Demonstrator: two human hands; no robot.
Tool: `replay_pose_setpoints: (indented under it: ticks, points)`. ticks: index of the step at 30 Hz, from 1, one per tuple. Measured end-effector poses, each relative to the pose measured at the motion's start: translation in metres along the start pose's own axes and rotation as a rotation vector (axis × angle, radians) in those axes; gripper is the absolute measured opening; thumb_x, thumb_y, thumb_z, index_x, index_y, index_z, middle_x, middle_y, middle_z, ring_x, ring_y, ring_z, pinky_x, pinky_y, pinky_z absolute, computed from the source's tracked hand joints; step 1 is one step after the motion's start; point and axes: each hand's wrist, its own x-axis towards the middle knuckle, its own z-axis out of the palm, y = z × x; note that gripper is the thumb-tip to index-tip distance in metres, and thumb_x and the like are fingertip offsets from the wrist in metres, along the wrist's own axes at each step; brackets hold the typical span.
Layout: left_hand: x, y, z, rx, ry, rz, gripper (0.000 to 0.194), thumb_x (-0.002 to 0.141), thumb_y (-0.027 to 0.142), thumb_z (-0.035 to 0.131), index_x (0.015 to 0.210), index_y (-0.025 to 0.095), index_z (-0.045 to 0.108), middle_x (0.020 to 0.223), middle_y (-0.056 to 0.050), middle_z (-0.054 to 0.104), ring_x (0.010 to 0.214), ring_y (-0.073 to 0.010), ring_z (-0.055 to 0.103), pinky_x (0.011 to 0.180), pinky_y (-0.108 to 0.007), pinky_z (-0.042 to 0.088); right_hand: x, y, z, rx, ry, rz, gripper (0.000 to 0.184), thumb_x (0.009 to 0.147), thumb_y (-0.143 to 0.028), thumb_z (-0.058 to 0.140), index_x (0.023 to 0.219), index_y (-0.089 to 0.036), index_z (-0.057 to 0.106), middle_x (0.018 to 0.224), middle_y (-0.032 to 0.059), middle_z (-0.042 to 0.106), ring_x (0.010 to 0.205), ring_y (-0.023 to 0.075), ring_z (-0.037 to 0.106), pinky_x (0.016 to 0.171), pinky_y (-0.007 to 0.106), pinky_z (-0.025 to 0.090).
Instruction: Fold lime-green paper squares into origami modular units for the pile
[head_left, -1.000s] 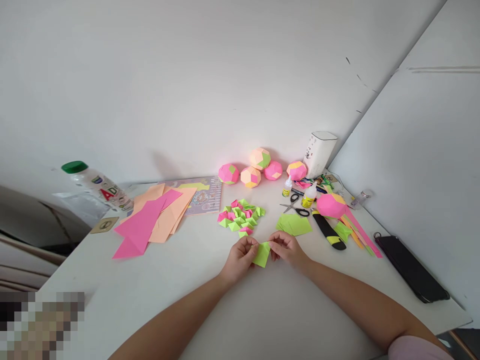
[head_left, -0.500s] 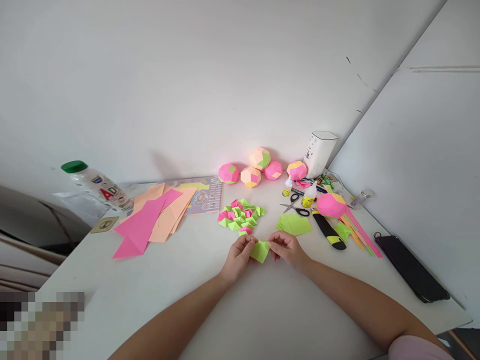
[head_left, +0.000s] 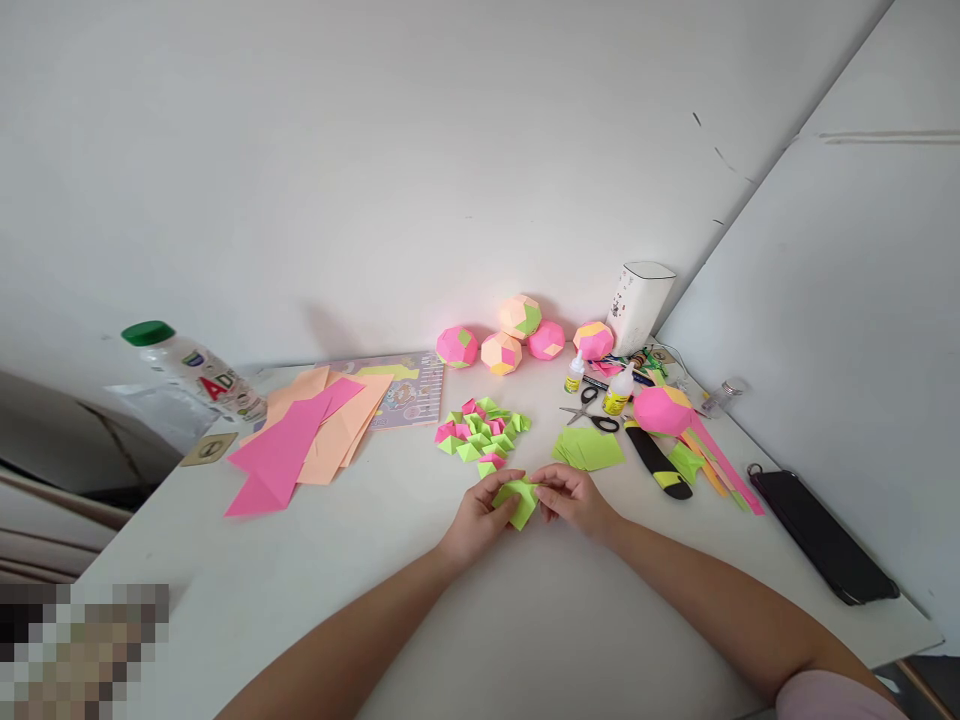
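Between both hands is a small green sheet of paper [head_left: 520, 509], held up over the near part of the table. My left hand [head_left: 480, 514] grips its left side, thumb lying across the front and fingers along the top edge. At the upper right corner, my right hand [head_left: 576, 498] pinches the sheet between thumb and fingers. Just beyond my left hand lies a pile of small folded green and pink paper pieces [head_left: 471, 432]. Beyond my right hand rests a stack of flat green paper [head_left: 589, 450].
Scissors [head_left: 592, 412], glue bottles [head_left: 619, 390] and a black-and-yellow cutter [head_left: 658, 462] lie right of centre. Several paper balls [head_left: 501, 354] line the wall. Pink paper [head_left: 289, 450] and a green-capped bottle [head_left: 196, 370] are left; a black phone [head_left: 823, 535] is at right.
The green sheet has shifted slightly left and turned in my fingers. My left hand has moved its grip, its fingers now reaching along the top edge. My right hand stays nearly in place.
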Motion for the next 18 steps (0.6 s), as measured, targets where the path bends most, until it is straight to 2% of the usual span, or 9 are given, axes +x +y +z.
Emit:
replay_pose_setpoints:
  ticks: [6, 10, 14, 18]
  points:
    - [0.0009, 0.0007, -0.0003, -0.082, 0.006, 0.024, 0.035, 0.073, 0.043, 0.061, 0.098, 0.018, 0.061, 0.076, -0.002, 0.063, 0.069, -0.0153, 0.057, 0.061, -0.026, 0.045, 0.0003, 0.0002, -0.0003, 0.014, -0.024, -0.008, 0.024, 0.077, -0.036, 0.061, 0.091, -0.017, 0.059, 0.064, -0.0022, 0.057, 0.049, 0.0089, 0.053, 0.048, 0.022, 0.045]
    - [0.0004, 0.0024, -0.0005, -0.026, 0.008, 0.032, 0.027, 0.074, 0.040, 0.061, 0.087, 0.018, 0.067, 0.073, -0.002, 0.065, 0.070, -0.0161, 0.057, 0.065, -0.027, 0.044, 0.0006, 0.0004, -0.0008, 0.016, -0.020, -0.011, 0.023, 0.077, -0.035, 0.061, 0.090, -0.017, 0.059, 0.064, -0.0024, 0.055, 0.050, 0.0092, 0.054, 0.049, 0.022, 0.045]
    - [0.0005, 0.0014, -0.0009, -0.037, -0.016, 0.067, 0.021, 0.074, 0.036, 0.063, 0.082, 0.017, 0.067, 0.078, -0.004, 0.065, 0.073, -0.0161, 0.057, 0.067, -0.028, 0.044, 0.0009, -0.0006, -0.0007, 0.016, -0.012, -0.003, 0.023, 0.076, -0.036, 0.062, 0.089, -0.017, 0.059, 0.065, -0.0023, 0.055, 0.050, 0.0094, 0.054, 0.049, 0.022, 0.045]
    - [0.0027, -0.0047, -0.0017, -0.060, -0.017, 0.078, 0.028, 0.073, 0.036, 0.064, 0.092, 0.017, 0.063, 0.073, -0.002, 0.061, 0.066, -0.0137, 0.054, 0.061, -0.026, 0.043, 0.0006, -0.0015, 0.0000, 0.009, -0.004, 0.011, 0.022, 0.076, -0.035, 0.062, 0.088, -0.017, 0.060, 0.067, -0.0021, 0.055, 0.050, 0.0091, 0.054, 0.049, 0.022, 0.045]
